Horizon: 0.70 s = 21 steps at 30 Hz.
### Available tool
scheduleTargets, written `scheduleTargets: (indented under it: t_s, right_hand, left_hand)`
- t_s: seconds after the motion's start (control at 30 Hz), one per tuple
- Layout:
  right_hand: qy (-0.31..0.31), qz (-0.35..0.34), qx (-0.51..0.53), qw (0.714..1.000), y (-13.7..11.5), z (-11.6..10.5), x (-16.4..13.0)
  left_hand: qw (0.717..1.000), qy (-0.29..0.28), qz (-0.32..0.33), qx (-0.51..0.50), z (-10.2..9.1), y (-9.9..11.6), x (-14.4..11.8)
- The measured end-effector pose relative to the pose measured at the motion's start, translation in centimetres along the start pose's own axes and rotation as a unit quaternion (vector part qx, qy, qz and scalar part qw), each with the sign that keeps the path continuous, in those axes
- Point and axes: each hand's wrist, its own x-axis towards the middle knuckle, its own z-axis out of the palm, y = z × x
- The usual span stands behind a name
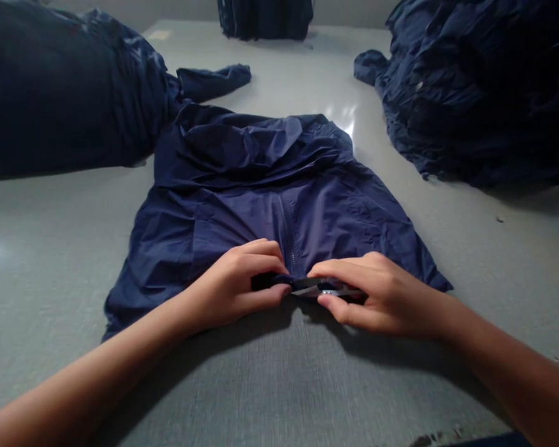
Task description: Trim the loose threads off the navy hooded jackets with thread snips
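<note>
A navy zip-front garment (242,217) lies spread on the table, its zipper (287,230) running down the middle to the near edge. My left hand (246,279) pinches that near edge just left of the zipper's end, thumb below and fingers above. In my right hand (368,288) is a pair of thread snips (307,287), gripped between thumb and fingers. The blades point left and touch or nearly touch the fabric by my left thumb. Part of the snips is hidden inside my right hand.
A large heap of navy garments (65,93) fills the left side, one sleeve (218,81) trailing from it. Another crumpled heap (475,93) stands at right. A dark stack (265,17) sits at the far edge of the grey table (279,385).
</note>
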Motion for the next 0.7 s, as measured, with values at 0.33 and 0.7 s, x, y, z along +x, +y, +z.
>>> scheduleTargets:
  t_s: [0.33,0.7]
  right_hand:
    - [0.02,-0.027,-0.07,0.997,0.1,0.8,0.5]
    - [0.063,-0.014,-0.164,0.984,-1.2,1.6,0.3]
  left_hand:
    - [1.0,0.004,-0.013,-0.027,0.0,-0.4,0.1]
    - [0.999,0.031,-0.01,-0.01,0.1,-0.3,0.2]
